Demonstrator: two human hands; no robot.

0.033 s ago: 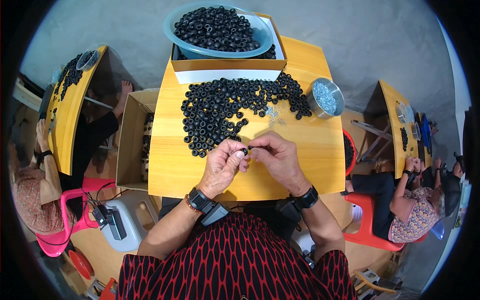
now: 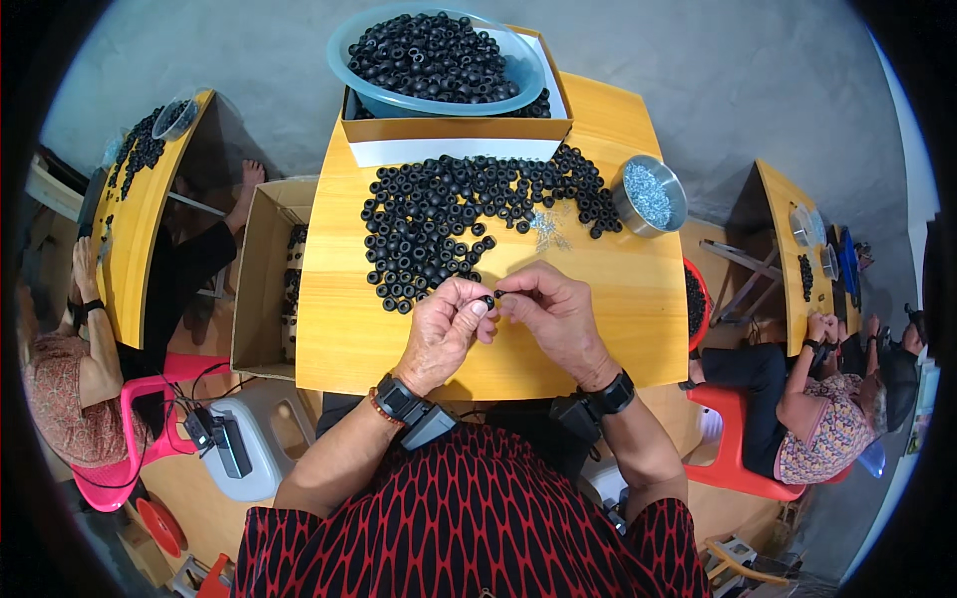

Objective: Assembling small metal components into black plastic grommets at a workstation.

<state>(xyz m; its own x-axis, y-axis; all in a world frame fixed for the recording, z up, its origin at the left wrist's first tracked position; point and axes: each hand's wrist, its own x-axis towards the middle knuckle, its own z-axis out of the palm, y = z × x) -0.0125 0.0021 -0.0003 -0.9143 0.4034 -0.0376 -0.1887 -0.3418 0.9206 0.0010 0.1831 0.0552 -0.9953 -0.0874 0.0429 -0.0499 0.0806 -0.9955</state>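
Left hand partly hides 1 small black piece.

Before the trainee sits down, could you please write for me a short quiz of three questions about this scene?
1. True or false: the left hand and the right hand are held wide apart, at opposite edges of the table.
2. Which container stands on the table near its right edge?
A: a wicker basket
B: a round metal bowl
C: a tall glass bottle
3. Fill in the missing colour: the blue plastic basin is heaped with small round ____ parts.

Key: 1. False; they are close together above the near part of the table. 2. B. 3. black.
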